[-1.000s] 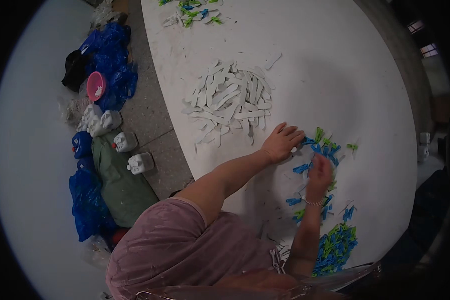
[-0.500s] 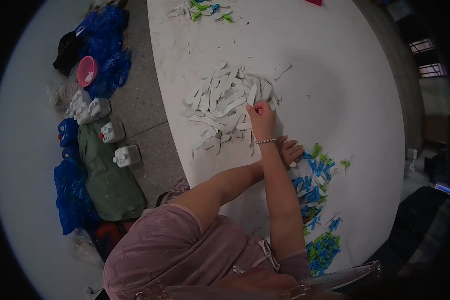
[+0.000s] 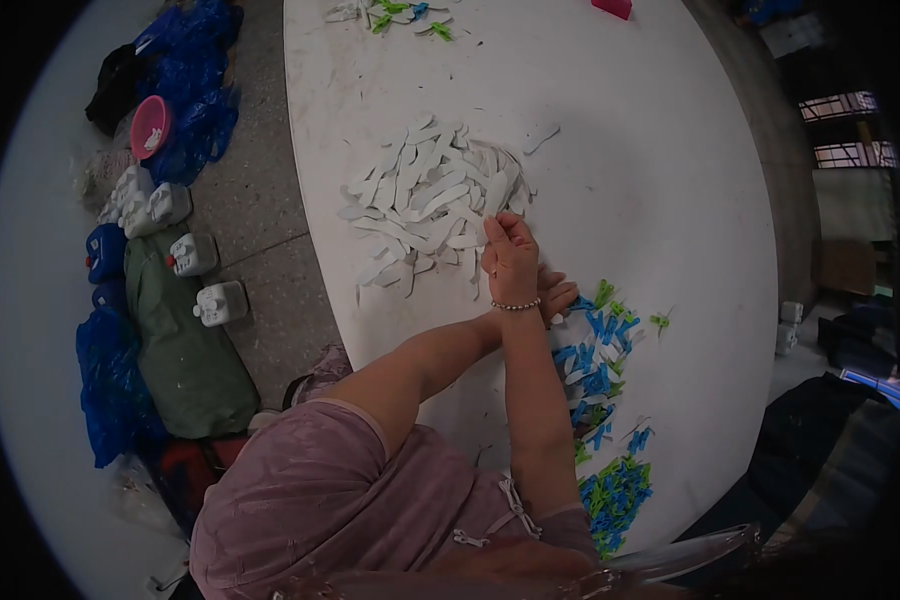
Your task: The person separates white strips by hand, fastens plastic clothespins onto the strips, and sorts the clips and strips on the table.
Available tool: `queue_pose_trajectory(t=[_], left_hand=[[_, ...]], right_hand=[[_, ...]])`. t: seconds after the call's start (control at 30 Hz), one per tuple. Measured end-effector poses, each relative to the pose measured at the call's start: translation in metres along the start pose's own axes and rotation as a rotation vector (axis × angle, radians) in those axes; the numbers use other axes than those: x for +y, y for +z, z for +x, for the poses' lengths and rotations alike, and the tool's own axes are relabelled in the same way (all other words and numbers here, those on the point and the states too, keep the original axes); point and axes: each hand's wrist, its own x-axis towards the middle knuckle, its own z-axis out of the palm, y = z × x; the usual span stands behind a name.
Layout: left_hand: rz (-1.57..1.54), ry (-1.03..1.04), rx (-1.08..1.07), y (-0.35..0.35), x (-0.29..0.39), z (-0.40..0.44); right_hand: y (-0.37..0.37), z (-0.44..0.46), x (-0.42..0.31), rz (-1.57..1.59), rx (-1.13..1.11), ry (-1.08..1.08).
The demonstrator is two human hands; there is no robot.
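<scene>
My right hand [image 3: 511, 258], with a beaded bracelet at the wrist, is at the near right edge of a pile of flat white strips [image 3: 440, 195]. Its thumb and fingers are pinched on the end of one white strip [image 3: 496, 194]. My left hand [image 3: 557, 296] reaches across beneath the right forearm, which partly hides it. Its fingers are stretched out just above the table, and I see nothing held in them. Beside it lie blue and green plastic clips [image 3: 598, 375], with white pieces among them.
A denser heap of clips [image 3: 618, 500] lies nearer my body. More strips and clips [image 3: 410, 15] are at the table's far end, near a red object [image 3: 612, 8]. A single strip [image 3: 543, 138] lies apart. White jugs [image 3: 220, 303] and a pink bowl [image 3: 151, 127] stand left of the table.
The whole view has shifted, so table and pile appear further left. My right hand has turned slightly, still pinching at the pile's edge. The left hand stays near the clips.
</scene>
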Motion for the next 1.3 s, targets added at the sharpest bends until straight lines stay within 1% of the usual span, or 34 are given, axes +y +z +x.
queue_pose_trajectory(t=[0.17,0.2,0.27,0.37,0.47,0.57,0.67,0.7,0.73,0.77,0.83,0.87,0.93,1.0,1.07,1.13,1.2,1.27,1.3], left_hand=[[0.029,0.020,0.004,0.000,-0.002,0.000],[0.028,0.020,0.005,0.006,-0.003,-0.001],[0.010,0.034,0.078,0.025,-0.007,-0.008],[-0.040,-0.004,0.050,0.036,-0.009,-0.010],[-0.001,0.011,0.034,0.009,-0.004,-0.005],[0.012,-0.031,-0.004,0.025,-0.007,-0.007],[-0.010,-0.041,-0.065,-0.008,0.000,0.000],[-0.005,-0.045,-0.064,-0.007,0.000,0.001],[-0.025,-0.021,-0.013,-0.004,0.000,0.002],[-0.045,0.003,0.036,0.001,0.000,0.001],[-0.093,-0.036,-0.002,0.012,0.001,0.000],[-0.149,-0.071,-0.042,0.017,0.001,-0.004],[-0.139,-0.073,-0.050,0.007,0.001,-0.005],[-0.122,-0.069,-0.064,-0.013,0.002,-0.001],[-0.104,-0.067,-0.077,-0.029,0.003,0.002],[-0.127,-0.055,-0.066,-0.037,0.004,0.003],[-0.148,-0.039,-0.055,-0.038,0.003,0.002],[-0.482,-0.078,0.118,-0.030,-0.004,0.001],[-0.480,-0.079,0.124,-0.039,-0.006,0.003]], right_hand=[[-0.005,-0.001,0.003,0.046,-0.017,0.011],[-0.006,0.000,0.004,0.048,-0.010,0.010],[-0.007,0.000,0.005,0.049,-0.003,0.011],[-0.008,0.001,0.005,0.068,-0.014,0.017],[-0.008,0.000,0.006,0.052,-0.011,0.014],[-0.008,-0.001,0.007,0.058,-0.011,0.013],[-0.012,-0.002,0.011,0.047,-0.015,0.001],[-0.016,-0.002,0.015,-0.028,0.028,0.005],[-0.020,-0.001,0.019,-0.103,0.070,0.008],[-0.024,-0.001,0.023,-0.101,0.064,0.012],[-0.028,-0.004,0.023,-0.180,0.226,-0.001],[-0.031,-0.010,0.021,-0.180,0.224,0.004],[-0.029,-0.030,0.006,-0.431,0.407,-0.155],[-0.060,-0.054,0.007,-0.458,0.408,-0.457],[-0.075,-0.102,-0.018,-0.370,0.459,-0.240],[-0.109,-0.143,-0.015,-0.381,0.606,-0.268],[-0.130,-0.186,-0.012,-0.423,0.689,-0.286],[-0.154,-0.230,-0.004,-0.504,0.667,-0.302],[-0.154,-0.248,-0.003,-0.513,0.719,-0.258]])
